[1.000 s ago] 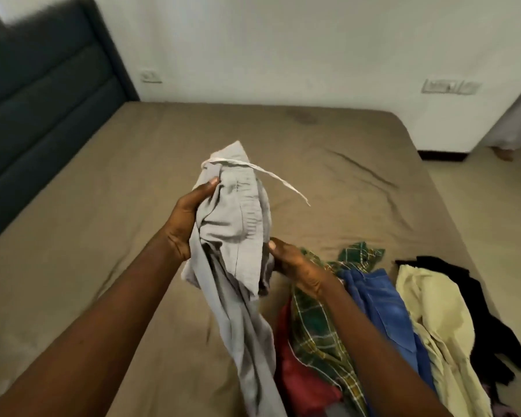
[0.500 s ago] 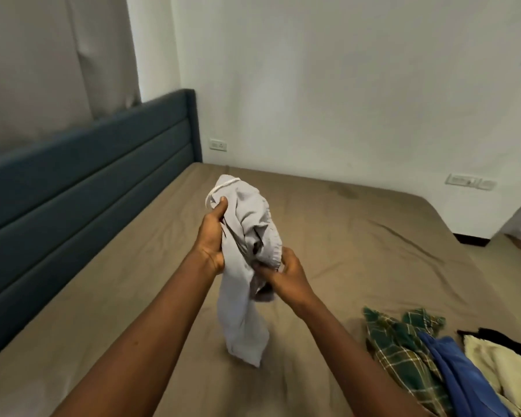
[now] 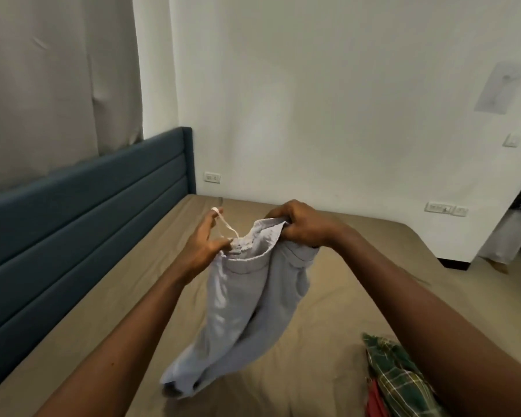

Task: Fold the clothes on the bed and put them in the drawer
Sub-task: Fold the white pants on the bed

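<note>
Head: hands (image 3: 205,248) (image 3: 304,228) grip grey garment (image 3: 244,302).

Blue padded headboard (image 3: 88,212) at 9 o'clock, beige curtain (image 3: 57,79) above it at 10. Wall socket (image 3: 212,177) at 11, switch plates (image 3: 445,208) at 3, light switch (image 3: 511,140) at 2.

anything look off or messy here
Only minor things: the white drawstring hangs out of the grey shorts at the waistband, looped over the fingers of the left hand, and a green plaid garment lies crumpled on the bed. No damage visible.
</note>
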Tool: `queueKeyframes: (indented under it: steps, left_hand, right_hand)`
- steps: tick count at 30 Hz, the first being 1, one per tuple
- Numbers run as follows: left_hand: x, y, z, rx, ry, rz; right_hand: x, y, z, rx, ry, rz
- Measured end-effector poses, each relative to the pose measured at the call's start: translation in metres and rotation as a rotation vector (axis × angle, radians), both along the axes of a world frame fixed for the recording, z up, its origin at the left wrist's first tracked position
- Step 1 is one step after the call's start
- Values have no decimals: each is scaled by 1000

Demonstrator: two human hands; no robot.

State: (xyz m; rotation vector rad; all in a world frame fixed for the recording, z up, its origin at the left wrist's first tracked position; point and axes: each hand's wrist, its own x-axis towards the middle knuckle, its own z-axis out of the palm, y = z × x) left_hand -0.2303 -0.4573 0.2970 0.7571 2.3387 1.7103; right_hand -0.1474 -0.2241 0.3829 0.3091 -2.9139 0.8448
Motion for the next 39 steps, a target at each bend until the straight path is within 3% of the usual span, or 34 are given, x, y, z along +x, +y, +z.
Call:
queueKeyframes:
  steps: [4, 7, 11, 12, 15, 17, 22, 27, 30, 33, 35, 37, 39]
  left_hand:
    - [25, 39, 52, -26, -45, -377]
    - [34, 58, 70, -123, -53, -472]
    - [24, 73, 69, -510, 271, -361]
    - [20, 74, 66, -558, 272, -347]
    - [12, 69, 66, -453, 104, -304]
    - [12, 70, 74, -434, 130, -241]
    - [16, 81, 104, -784, 708, -31]
    - [18, 71, 141, -1083, 729, 38]
    - [11, 57, 186, -1056, 819, 189]
    - [4, 55, 263, -860, 837, 332]
    - [4, 54, 320, -615, 802, 389]
    - [5, 50, 362, -413, 751, 399]
    - [10, 44, 386, -438, 719, 377]
  right_hand:
    - [7, -8, 56, 195, -175, 75]
    - [12, 5, 81, 253, -167, 24]
    - [27, 36, 107, 220, -82, -81]
    - [33, 46, 113, 172, -57, -111]
    - [42, 79, 121, 87, 9, -178]
    - [42, 102, 116, 135, 42, -221]
    - [45, 141, 96, 215, 144, -322]
    - [56, 160, 84, 325, 194, -338]
    - [60, 164, 96, 569, 319, -359]
    - [46, 159, 152, 669, 564, -435]
    - [39, 156, 204, 455, 702, -537]
    - [37, 157, 249, 167, 684, -554]
    - [39, 157, 280, 100, 586, -466]
